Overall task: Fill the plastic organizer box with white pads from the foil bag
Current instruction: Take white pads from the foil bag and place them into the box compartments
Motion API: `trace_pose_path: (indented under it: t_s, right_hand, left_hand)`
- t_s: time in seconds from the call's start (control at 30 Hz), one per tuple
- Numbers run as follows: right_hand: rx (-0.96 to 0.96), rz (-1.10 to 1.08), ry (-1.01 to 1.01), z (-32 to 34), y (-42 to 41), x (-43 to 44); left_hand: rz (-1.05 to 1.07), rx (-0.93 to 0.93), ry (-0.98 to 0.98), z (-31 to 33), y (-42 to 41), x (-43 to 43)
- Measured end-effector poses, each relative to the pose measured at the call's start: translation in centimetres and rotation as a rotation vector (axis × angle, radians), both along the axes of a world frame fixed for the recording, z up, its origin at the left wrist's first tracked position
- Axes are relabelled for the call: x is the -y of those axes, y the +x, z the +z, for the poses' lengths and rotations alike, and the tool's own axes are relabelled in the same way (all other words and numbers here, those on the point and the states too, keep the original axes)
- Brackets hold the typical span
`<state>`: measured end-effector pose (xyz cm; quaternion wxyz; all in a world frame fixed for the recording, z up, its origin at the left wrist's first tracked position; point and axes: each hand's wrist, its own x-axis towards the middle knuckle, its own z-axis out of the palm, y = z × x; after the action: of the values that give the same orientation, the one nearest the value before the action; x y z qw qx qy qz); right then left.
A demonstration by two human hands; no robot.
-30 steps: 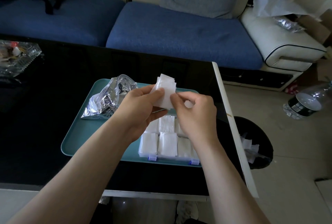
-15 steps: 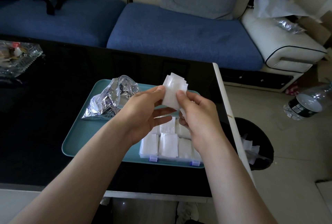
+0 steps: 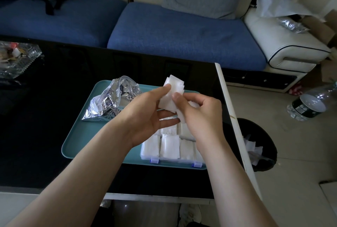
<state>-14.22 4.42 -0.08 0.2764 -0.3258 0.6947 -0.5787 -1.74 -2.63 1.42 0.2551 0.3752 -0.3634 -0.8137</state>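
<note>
Both hands are raised over the teal tray (image 3: 82, 135) and share a small stack of white pads (image 3: 172, 90). My left hand (image 3: 149, 112) pinches the stack between thumb and fingers. My right hand (image 3: 200, 115) grips some pads with its thumb on the front of the stack and its fingers curled round them. Below them lies the clear plastic organizer box (image 3: 171, 160) with blue latches, its near compartments holding white pads; its far part is hidden by my hands. The crumpled foil bag (image 3: 111, 102) lies open on the tray's far left.
The tray sits on a black glass table (image 3: 36, 117) with a white right edge. A glass dish (image 3: 16, 59) stands far left. A black bin (image 3: 259, 144) with white scraps and a plastic bottle (image 3: 310, 104) are on the floor right. A blue sofa lies behind.
The pad stack has turned a little and my right thumb has slid up onto its front. Both hands stay above the box.
</note>
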Motion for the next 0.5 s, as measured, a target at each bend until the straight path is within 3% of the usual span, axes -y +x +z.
trace_pose_path:
  t_s: [0.2,0.5]
  right_hand:
    - [-0.272,-0.015,-0.024,-0.23,-0.10,-0.01]
    - [-0.340,-0.031,0.010,-0.58,-0.24,0.11]
  left_hand:
    - [0.033,0.033,-0.108,-0.30,0.01,-0.09]
    - [0.101,-0.005,-0.049,-0.29,0.04,-0.04]
